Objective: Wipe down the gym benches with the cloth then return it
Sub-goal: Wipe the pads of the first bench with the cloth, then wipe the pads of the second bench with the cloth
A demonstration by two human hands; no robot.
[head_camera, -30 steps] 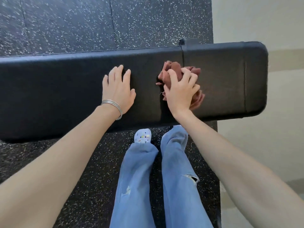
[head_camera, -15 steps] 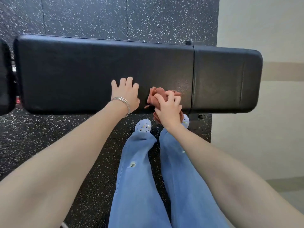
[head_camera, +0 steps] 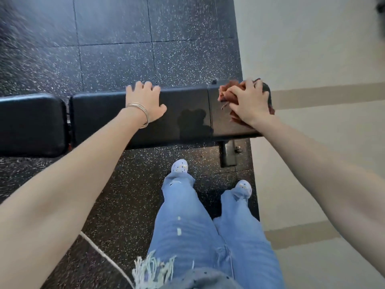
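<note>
One black bench (head_camera: 187, 115) crosses the middle of the frame in three padded sections, the leftmost cut off by the left edge. Two hands are on it. The left hand (head_camera: 145, 101), wearing thin bangles (head_camera: 142, 114), lies palm-down on the middle pad with its fingers reaching the far edge. The right hand (head_camera: 250, 104) grips the one reddish-brown cloth (head_camera: 227, 90) against the bench's right end, hiding most of it. Two pale shoes (head_camera: 179, 166) show below. The speckled floor (head_camera: 116, 59) blurs at upper left.
</note>
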